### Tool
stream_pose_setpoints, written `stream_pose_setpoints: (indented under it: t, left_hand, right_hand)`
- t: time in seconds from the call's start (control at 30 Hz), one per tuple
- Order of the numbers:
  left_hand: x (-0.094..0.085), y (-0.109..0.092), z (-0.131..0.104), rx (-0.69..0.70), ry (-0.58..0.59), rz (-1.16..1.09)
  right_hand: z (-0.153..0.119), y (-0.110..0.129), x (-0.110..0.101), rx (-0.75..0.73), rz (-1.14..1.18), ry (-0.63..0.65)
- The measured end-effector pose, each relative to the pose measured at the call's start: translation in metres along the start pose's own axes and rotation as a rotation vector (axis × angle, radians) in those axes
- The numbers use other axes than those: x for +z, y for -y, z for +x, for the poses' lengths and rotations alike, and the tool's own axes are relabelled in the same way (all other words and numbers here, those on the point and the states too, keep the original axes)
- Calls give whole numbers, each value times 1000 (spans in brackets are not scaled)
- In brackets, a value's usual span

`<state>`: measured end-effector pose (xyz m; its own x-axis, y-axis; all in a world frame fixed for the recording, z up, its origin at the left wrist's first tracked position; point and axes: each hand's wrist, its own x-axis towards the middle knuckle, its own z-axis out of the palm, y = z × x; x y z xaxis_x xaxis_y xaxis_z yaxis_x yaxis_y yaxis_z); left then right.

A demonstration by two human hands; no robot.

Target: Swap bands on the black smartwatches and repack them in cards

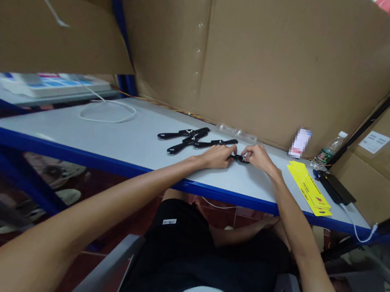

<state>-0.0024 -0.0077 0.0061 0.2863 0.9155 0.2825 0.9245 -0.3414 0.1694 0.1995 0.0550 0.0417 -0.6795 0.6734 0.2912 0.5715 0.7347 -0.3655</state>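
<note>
Both my hands are over the white tabletop, close together near its middle. My left hand (218,156) has its fingers curled at the left end of a small black object (240,158). At that object's right side, the fingers of my right hand (257,156) are pinched together on it. Most of the piece is hidden by my fingers. Just left of my left hand lie several black tools with handles, among them a crossed pair (189,140) and a longer one (216,143) whose tip reaches behind my left fingers.
Yellow printed cards (308,189) lie right of my right arm, beside a black power bank (335,188) with a white cable. A plastic bottle (330,149) stands behind them. A white cable loop (108,111) and a power strip (55,86) are at left. Cardboard (262,57) walls the back.
</note>
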Motion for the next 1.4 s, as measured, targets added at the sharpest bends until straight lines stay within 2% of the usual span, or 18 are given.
stream_pose_setpoints:
  t: [0.17,0.77,1.03,1.2,1.4]
  left_hand:
    - [1,0,0,-3,-7,12]
    - [-1,-3,-1,5,7,24]
    - [2,1,0,2,1,31]
    - [1,-1,0,30,1,17]
    - [1,1,-1,3,3,9]
  right_hand:
    - [0,-2,4,-41,33,-16]
    - [1,2,9,81,-31,-65]
    - [0,8,14,12,-38,-55]
    - [-2,9,9,95,-21,-61]
    - [-1,11,10,125,28,-44]
